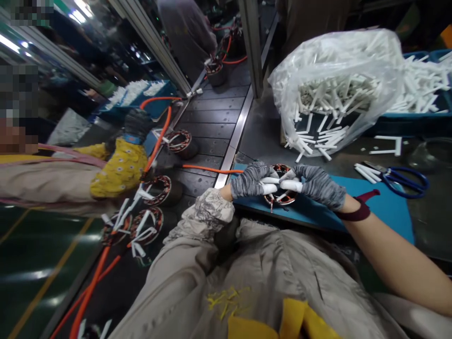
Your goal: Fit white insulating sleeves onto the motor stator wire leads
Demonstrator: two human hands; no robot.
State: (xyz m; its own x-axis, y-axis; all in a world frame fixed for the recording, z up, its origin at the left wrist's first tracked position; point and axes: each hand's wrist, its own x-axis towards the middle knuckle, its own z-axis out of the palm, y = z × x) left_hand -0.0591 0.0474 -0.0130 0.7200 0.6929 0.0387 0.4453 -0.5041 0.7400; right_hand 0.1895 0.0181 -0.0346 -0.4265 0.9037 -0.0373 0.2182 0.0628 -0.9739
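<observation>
A motor stator (282, 200) with copper-coloured windings rests on a blue mat (383, 214) on the bench in front of me. My left hand (250, 181), in a grey striped glove with white fingertips, reaches its rim from the left. From the right comes my right hand (319, 186), gloved alike. The fingers of both hands are bent and pinched close together over the windings. What lies between the fingertips is too small to make out. An orange hose (208, 169) ends beside my left hand. Part of the stator is hidden under the fingers.
Blue-handled scissors (406, 182) and white tubes (367, 173) lie to the right. Behind my hands stands a clear bag (339, 52) of white tubes. More stators (181, 141) stand along the roller conveyor (219, 132) at left. A co-worker's gloved hand (137, 125) is beside it.
</observation>
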